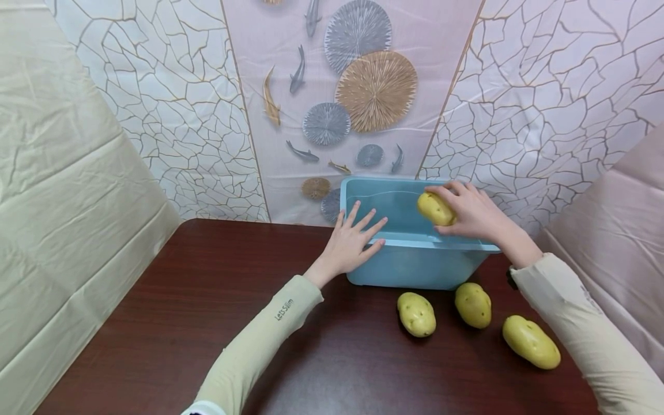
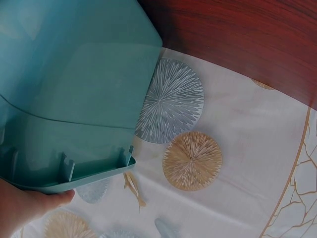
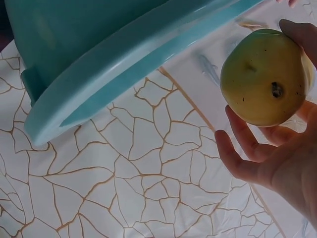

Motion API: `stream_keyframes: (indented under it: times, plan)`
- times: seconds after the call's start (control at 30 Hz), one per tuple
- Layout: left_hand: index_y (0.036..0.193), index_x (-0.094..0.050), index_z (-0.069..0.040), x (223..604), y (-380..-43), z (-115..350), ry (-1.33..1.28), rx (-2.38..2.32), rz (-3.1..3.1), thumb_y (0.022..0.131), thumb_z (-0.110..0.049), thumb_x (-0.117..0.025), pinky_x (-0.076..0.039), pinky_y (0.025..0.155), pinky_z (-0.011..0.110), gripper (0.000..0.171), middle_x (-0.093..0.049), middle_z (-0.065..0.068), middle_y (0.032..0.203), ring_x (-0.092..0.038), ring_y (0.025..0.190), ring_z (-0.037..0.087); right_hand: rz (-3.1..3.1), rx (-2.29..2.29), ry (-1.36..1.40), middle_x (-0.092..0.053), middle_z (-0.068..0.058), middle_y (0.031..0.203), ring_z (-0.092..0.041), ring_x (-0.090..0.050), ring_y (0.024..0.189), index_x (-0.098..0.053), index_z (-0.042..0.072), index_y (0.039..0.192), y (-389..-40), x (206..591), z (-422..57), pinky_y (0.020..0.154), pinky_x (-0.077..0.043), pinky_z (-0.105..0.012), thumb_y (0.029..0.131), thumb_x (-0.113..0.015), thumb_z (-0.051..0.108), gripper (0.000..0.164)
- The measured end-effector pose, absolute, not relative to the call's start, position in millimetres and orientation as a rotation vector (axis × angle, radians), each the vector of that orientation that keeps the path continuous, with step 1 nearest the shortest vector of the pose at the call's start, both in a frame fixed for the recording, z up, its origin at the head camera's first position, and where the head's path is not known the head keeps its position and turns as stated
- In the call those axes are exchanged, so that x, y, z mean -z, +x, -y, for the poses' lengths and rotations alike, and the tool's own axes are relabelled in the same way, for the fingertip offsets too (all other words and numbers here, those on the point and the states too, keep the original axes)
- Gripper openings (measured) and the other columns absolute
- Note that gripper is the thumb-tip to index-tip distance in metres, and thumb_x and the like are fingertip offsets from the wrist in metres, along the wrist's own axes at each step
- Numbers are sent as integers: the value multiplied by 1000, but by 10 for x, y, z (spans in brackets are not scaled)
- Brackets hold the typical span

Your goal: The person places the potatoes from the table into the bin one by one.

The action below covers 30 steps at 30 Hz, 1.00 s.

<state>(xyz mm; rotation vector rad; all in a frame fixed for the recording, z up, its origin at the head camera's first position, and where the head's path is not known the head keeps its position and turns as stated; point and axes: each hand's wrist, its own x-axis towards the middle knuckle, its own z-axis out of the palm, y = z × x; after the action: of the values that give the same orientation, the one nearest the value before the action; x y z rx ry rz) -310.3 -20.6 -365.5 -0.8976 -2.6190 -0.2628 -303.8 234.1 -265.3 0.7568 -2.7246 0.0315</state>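
A yellow potato [image 1: 436, 208] is gripped between the thumb and fingers of my right hand [image 1: 474, 214], over the right part of a blue plastic bin [image 1: 410, 268]. The right wrist view shows the same potato [image 3: 265, 79] close up, with a dark spot on its skin. My left hand [image 1: 353, 245] spreads its straight fingers at the bin's left front rim; in the left wrist view a finger [image 2: 54, 200] lies along the rim. On the table before the bin lie three more potatoes: one [image 1: 417, 314] in front, another [image 1: 473, 305] near its right corner, a third [image 1: 531, 342] farther right.
The dark red-brown wooden table [image 1: 171, 323] stretches to the left and front. Behind the bin hangs a patterned cloth [image 1: 332, 63] with fish and round motifs. Pale cloth walls [image 1: 67, 190] stand at both sides.
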Motion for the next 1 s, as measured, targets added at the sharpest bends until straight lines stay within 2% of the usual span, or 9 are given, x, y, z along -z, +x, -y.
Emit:
stream_keyframes:
  times: [0.2,0.43,0.67,1.0]
  plan:
    - [141,-22,-34,3654,-3099,201,-890,232,2630,94,-53,-23,-9,110,53,51,-22,-2,149,6,139,27,2748,-18,725,-47,-17,120,-36,-43,103,-43,17,131,-3081,2649,-2363,72,-37,-49,66,-75,32,74]
    - [141,-25,-32,3659,-3102,205,-895,265,2620,94,-52,-25,-9,109,54,51,-24,0,148,5,140,27,2736,8,726,-48,-16,117,-35,-44,100,-43,18,130,-3146,2649,-2385,69,-37,-45,65,-75,33,74]
    - [141,-21,-34,3647,-3097,210,-890,260,2630,94,-52,-24,-8,110,53,51,-22,-2,149,7,140,26,2745,10,710,-47,-17,117,-36,-43,100,-43,17,130,-3214,2654,-2410,70,-36,-47,65,-75,33,74]
    - [141,-25,-32,3664,-3110,207,-902,275,2612,94,-51,-25,-8,109,54,51,-25,1,148,6,139,27,2762,25,683,-48,-18,116,-38,-44,99,-42,16,130,-3304,2689,-2444,70,-37,-50,65,-75,32,75]
